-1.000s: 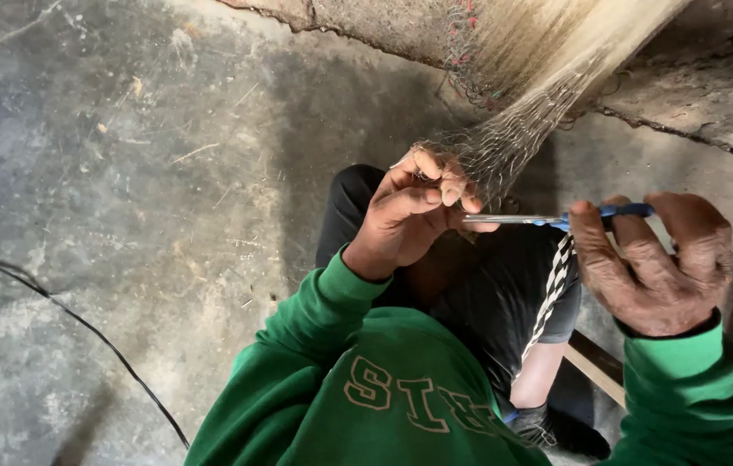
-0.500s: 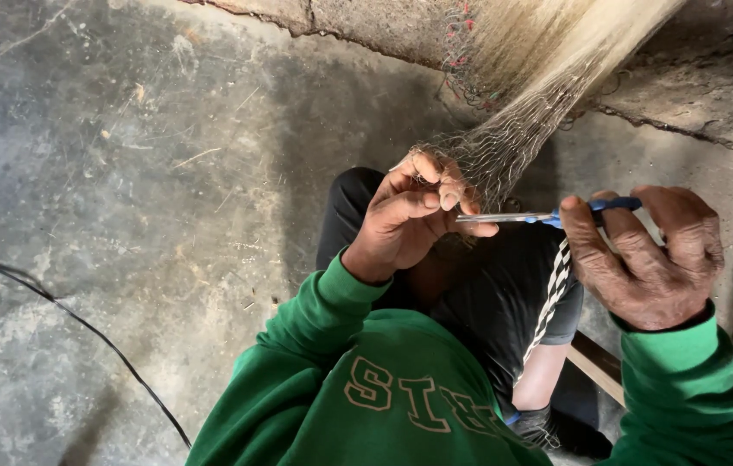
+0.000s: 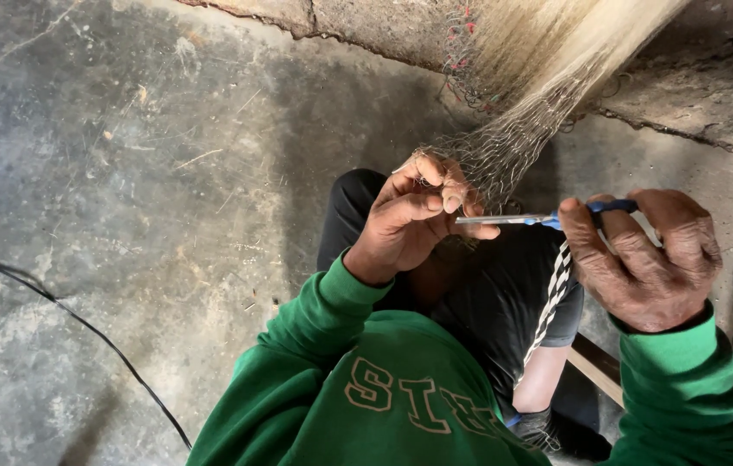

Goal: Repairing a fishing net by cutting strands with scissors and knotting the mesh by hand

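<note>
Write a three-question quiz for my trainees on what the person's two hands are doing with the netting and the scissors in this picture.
1. True or false: the right hand holds the blue-handled metal scissors.
2. What does the left hand pinch?
A. the thin black cable on the floor
B. the fine pale mesh netting
C. the green sleeve
3. Fill in: the scissor blades point toward the ____ hand.

Key
1. True; its grip closes round the blue handles.
2. B; the fine pale mesh netting hangs down into its fingertips, while the thin black cable lies apart on the grey concrete floor.
3. Left.
</note>
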